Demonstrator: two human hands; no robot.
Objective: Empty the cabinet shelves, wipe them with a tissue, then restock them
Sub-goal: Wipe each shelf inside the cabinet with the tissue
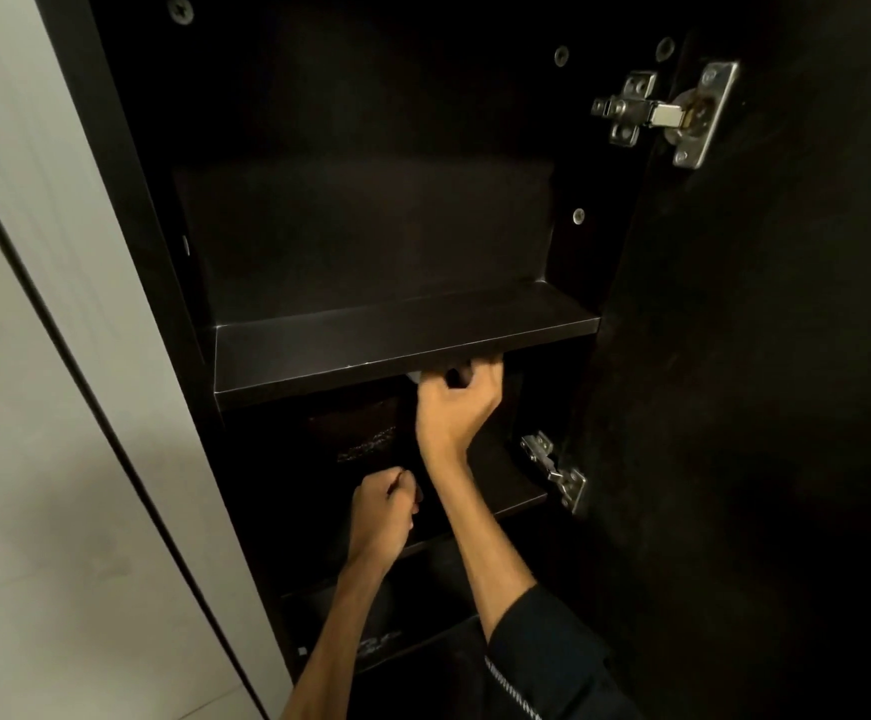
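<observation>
Reaching into the tall dark wooden cabinet (127,163), the right hand (457,402) sits just under the front edge of the upper dark shelf (397,345), its fingers curled around something dark; a small white scrap (415,377), too small to identify, shows beside its knuckles. Lower and to the left, the left hand (384,504) is clenched at the front of the second shelf (516,493); what it holds, if anything, cannot be told. A dark brown patterned item (360,431) stands far back between the two shelves. Silver metal hinges (667,114) fasten the open dark door (786,356) on the right.
</observation>
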